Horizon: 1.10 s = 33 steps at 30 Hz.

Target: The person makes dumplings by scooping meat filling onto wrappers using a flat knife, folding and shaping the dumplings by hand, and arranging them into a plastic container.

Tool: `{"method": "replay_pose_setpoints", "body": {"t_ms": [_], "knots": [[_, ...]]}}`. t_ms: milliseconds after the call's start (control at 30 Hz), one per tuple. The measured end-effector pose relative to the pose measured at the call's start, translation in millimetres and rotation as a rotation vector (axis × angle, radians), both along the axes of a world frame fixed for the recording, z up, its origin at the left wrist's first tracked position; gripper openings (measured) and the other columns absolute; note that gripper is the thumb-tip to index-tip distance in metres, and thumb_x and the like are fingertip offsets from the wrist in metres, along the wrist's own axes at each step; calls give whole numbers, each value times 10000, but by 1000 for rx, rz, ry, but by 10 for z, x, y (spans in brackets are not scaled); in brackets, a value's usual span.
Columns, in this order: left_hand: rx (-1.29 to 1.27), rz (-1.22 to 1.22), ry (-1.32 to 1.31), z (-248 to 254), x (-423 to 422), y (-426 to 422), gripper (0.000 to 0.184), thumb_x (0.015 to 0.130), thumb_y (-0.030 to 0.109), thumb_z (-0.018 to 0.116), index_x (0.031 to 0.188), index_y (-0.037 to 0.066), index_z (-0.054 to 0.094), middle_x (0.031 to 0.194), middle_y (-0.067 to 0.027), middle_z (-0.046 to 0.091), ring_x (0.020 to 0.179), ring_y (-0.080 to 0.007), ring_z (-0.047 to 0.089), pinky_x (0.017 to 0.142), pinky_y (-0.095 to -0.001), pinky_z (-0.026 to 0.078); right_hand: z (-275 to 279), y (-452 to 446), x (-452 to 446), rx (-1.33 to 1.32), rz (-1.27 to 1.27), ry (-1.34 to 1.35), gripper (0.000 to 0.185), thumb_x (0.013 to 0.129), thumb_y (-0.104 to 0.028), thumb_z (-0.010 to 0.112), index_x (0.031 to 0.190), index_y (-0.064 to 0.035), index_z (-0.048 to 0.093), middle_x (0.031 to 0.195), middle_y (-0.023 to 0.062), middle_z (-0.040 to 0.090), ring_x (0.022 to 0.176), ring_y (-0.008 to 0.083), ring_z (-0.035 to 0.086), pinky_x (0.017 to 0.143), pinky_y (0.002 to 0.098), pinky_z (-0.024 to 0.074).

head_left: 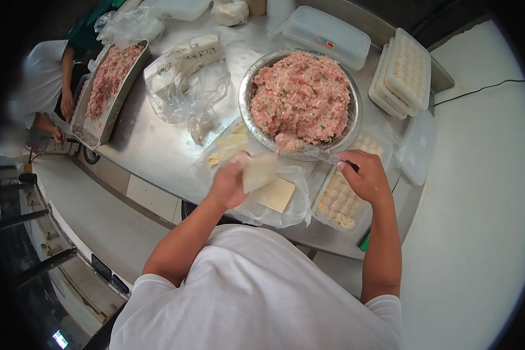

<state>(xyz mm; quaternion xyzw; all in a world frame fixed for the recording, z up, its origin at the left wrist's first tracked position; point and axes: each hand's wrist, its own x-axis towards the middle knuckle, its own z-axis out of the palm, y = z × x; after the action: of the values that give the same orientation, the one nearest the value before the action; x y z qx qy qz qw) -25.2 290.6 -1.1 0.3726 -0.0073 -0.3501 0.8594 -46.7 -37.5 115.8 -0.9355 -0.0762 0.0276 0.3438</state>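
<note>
On the steel tabletop, the meat bowl sits dead ahead, presumably for short reach; right hand clasps a spatula, loaded; left hand pinches a wrapper edgewise, apparently leaving its face free.

pass: tabletop between plastic bag and bowl | blocking: bowl ahead; stacked boxes right

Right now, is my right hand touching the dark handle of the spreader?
Touching. The head view shows the right hand closed on the dark handle, its fingers against it with no gap.
</note>
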Motion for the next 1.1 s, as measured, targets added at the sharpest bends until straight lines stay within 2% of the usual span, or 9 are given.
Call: {"method": "replay_pose_setpoints", "body": {"t_ms": [33,133,233,333,533,667,733,867,1100], "knots": [[-352,181,290,154,28,40,289,980,229,566,1213,57,559,1363,-126,585,1260,-316,560,1123,-464,408,23,49,-84,142,-80,16,220,860,-62,651,1063,-30,730,926,162,711,789,309,674,767,350,538],[-150,395,351,414,67,-47,323,1008,310,550,1200,51,566,1337,-146,590,1293,-337,535,1141,-479,411,0,200,-326,230,-169,-17,228,863,-7,647,1076,-27,724,923,156,693,758,276,650,736,326,522],[-381,146,199,466,124,-273,392,1030,317,494,1281,20,539,1309,-162,597,1293,-341,539,1136,-486,414,-47,503,-486,376,-143,-110,247,857,13,645,1084,-39,727,917,131,668,751,254,635,704,324,515],[-440,85,278,917,75,-381,407,1057,325,433,1294,7,526,1273,-167,602,1263,-321,558,1136,-480,414,-261,653,-560,254,-127,-229,256,844,21,650,1076,-48,732,881,112,629,746,243,624,678,336,511],[48,389,294,976,127,-465,420,1084,334,382,1315,15,531,1258,-130,623,1155,-247,611,1038,-398,458,13,459,-729,-16,-160,-214,257,811,23,658,1040,-66,730,840,100,595,751,274,621,647,384,501],[-16,317,164,825,119,-504,400,1086,317,382,1288,18,555,1198,-118,650,1095,-220,626,997,-370,472,-11,567,-704,170,-217,-245,252,812,6,654,1038,-75,730,842,100,592,765,282,620,651,395,505],[-22,344,254,1002,89,-612,402,1089,297,378,1274,-8,563,1130,-98,665,1038,-191,630,960,-334,483,-168,596,-635,16,-139,-273,241,811,-3,650,1029,-71,729,840,100,588,772,283,616,660,399,510],[-16,426,220,754,208,-481,404,1090,287,373,1273,-23,557,1114,-101,662,1030,-191,632,960,-328,483,-94,559,-659,-99,-129,-311,241,807,-1,653,1027,-70,724,854,101,591,786,289,613,670,399,510],[-85,429,123,845,221,-491,412,1098,292,359,1300,-21,534,1215,-138,629,1082,-233,629,995,-412,497,-89,657,-529,89,-70,-233,267,783,24,645,1014,-78,729,809,82,613,724,257,624,612,376,508]]}}
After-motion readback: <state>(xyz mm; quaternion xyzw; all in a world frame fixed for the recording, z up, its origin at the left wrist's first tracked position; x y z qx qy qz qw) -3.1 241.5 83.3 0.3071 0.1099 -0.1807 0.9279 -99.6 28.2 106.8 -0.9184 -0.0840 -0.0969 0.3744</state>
